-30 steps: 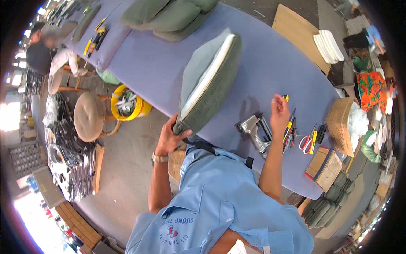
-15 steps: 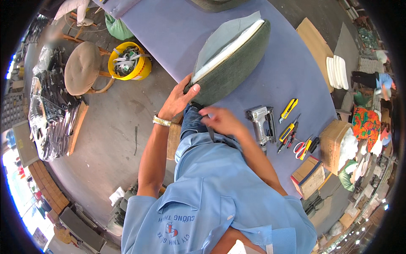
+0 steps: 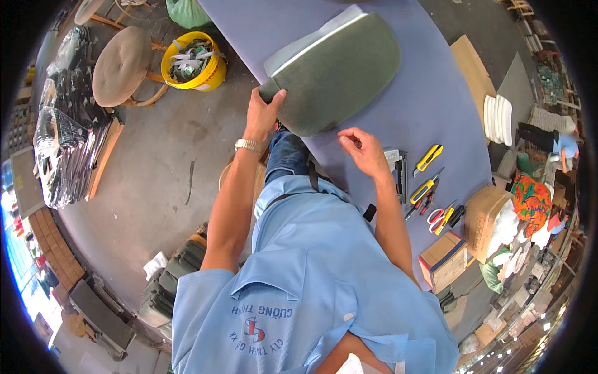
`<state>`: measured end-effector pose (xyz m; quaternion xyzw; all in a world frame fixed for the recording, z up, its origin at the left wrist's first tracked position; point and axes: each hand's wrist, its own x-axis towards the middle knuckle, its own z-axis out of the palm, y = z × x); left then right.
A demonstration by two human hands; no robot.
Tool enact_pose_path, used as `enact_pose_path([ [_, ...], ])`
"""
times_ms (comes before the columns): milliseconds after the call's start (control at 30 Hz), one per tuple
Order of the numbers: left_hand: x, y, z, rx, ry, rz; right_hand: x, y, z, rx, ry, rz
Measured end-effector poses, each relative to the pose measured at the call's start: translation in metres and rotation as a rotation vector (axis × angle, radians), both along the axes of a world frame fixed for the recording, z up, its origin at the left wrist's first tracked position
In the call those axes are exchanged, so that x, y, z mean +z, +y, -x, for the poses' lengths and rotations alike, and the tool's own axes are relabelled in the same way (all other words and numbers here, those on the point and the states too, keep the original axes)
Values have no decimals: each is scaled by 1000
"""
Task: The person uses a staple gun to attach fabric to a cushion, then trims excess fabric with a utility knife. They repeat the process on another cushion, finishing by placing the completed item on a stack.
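Note:
A dark green upholstered chair cushion (image 3: 339, 75) with a rounded outline rests tilted over the edge of the blue-grey table (image 3: 430, 87). Along its far side show a white padding edge and a loose flap of light grey fabric (image 3: 299, 53). My left hand (image 3: 265, 112) is closed on the cushion's near-left corner, thumb on top. My right hand (image 3: 366, 153) hovers just right of the cushion's near edge, fingers loosely curled, thumb and forefinger slightly apart. Nothing shows in it. Partly behind my right wrist lies a silver staple gun (image 3: 400, 171).
Yellow cutters (image 3: 428, 159), a screwdriver (image 3: 425, 188), pliers (image 3: 427, 202) and scissors (image 3: 438, 218) lie on the table's right. A cardboard box (image 3: 486, 215) stands beyond. To the left are a yellow bucket (image 3: 212, 76) of scraps, a round stool (image 3: 121, 65) and plastic-wrapped stacks (image 3: 68, 143).
The cushion has been tipped so its dark green face shows more broadly. My right hand has moved from near my waist to the right, away from my body. My left hand keeps its grip.

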<state>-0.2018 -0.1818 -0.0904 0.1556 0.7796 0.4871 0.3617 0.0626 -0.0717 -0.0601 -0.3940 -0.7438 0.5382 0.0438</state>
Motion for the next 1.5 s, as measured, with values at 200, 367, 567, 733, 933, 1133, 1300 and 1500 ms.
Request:
enact_pose_path([
  [200,-24,-82,-16,-281,57,32,-19,-45,16,384,-357,67],
  [367,28,-179,-61,-574,37,143,-21,-62,41,382,-13,267],
  [567,44,-221,-82,-334,-70,173,4,-68,96,458,262,843],
  [733,47,-228,-83,-475,-51,381,-26,-84,114,923,91,74],
  [933,43,-226,-88,-423,31,277,-30,-77,112,834,125,281],
  [1133,48,-206,-83,-501,116,148,16,-80,130,702,278,767],
  [1300,30,-193,-75,-646,133,139,34,-77,140,752,332,699],
  [1500,37,-173,-57,-876,68,284,28,-72,131,689,338,220],
])
